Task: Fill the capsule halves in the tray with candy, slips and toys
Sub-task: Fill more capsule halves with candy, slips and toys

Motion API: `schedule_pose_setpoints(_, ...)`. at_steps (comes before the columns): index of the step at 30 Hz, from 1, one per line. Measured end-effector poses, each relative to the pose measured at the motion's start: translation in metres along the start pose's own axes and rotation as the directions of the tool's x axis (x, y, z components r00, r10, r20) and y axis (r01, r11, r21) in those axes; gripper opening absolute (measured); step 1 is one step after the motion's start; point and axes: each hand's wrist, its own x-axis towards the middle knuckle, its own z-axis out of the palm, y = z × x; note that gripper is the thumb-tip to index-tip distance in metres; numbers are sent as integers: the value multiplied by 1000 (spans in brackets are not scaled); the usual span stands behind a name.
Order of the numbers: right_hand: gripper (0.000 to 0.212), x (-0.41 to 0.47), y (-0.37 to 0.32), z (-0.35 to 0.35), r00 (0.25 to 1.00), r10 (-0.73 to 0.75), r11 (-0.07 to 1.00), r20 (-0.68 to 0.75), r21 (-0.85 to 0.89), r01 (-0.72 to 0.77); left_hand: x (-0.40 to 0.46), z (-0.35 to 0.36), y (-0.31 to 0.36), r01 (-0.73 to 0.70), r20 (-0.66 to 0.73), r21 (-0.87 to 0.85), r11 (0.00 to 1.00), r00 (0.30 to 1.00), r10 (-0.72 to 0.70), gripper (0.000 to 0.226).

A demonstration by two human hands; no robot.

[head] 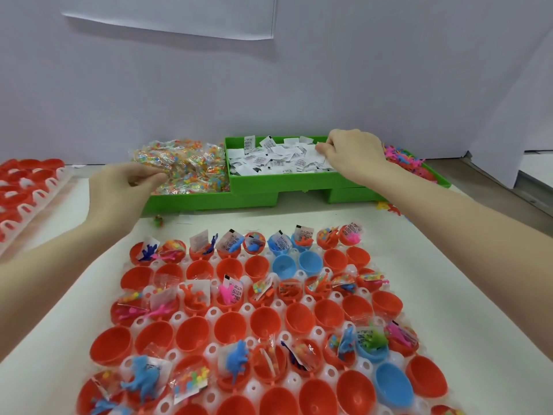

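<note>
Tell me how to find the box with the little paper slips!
Look past the tray of capsule halves to the green bins against the wall. The slip bin is the middle one, where the right hand is reaching. Candy packets fill its left neighbour and pink toys its right; only this one holds white papers.

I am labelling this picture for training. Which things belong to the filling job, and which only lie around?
Job: capsule tray, candy packets under the left hand, paper slips under the right hand, toys.

Lying about: second tray of red halves, paper sheet on the wall.
</note>
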Motion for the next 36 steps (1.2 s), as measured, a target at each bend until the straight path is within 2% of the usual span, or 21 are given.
schedule_pose_setpoints(6,30,-6,-2,-2,995,-81,991,-55,-111,74,-13,1,19,-5,-71,-125,992,997,-4,17)
schedule_pose_setpoints(9,27,-10,-1,-4,986,-138,963,-91,-246,112,-24,1,28,-2,-36,-192,981,999,-5,6)
schedule_pose_setpoints(11,28,-11,1,-4,977,-158,959,-142,-258,117,-31,1,34,3,-5,-220,975,1000,-5,6)
schedule_pose_setpoints(14,39,-14,-4,-8,943,-41,999,-330,-33,32,-40,-2,43,64,37,-311,948,998,-56,12)
schedule_pose_setpoints(15,39,-16,-9,-12,935,34,996,-354,85,-4,-43,-3,46,94,59,-347,933,995,-78,10)
schedule_pose_setpoints(17,36,-21,-21,-22,938,144,940,-315,340,-30,-52,-6,57,152,122,-411,899,986,-111,8)
schedule_pose_setpoints(19,29,-37,-36,-36,951,162,788,-264,614,36,-64,-9,71,240,219,-484,841,964,-149,8)
schedule_pose_setpoints(21,22,-66,-52,-55,966,159,544,-205,835,88,-78,-15,90,393,351,-589,706,911,-215,8)
schedule_pose_setpoints(22,21,-84,-60,-65,975,136,441,-176,892,100,-85,-20,100,463,409,-627,627,880,-242,12)
schedule_pose_setpoints(24,21,-119,-71,-82,991,41,343,-130,933,108,-98,-28,117,554,495,-649,522,828,-263,17)
schedule_pose_setpoints(28,20,-172,-78,-105,991,-61,353,-116,926,130,-127,-49,147,634,607,-663,398,766,-212,25)
schedule_pose_setpoints(30,20,-191,-79,-112,985,-74,402,-156,899,173,-144,-62,159,624,611,-666,408,771,-180,25)
schedule_pose_setpoints(33,21,-210,-79,-125,960,-150,489,-235,827,278,-166,-78,171,529,599,-660,534,799,-52,28)
schedule_pose_setpoints(36,15,-224,-78,-139,943,-213,458,-255,827,327,-186,-89,174,467,552,-674,572,834,-30,26)
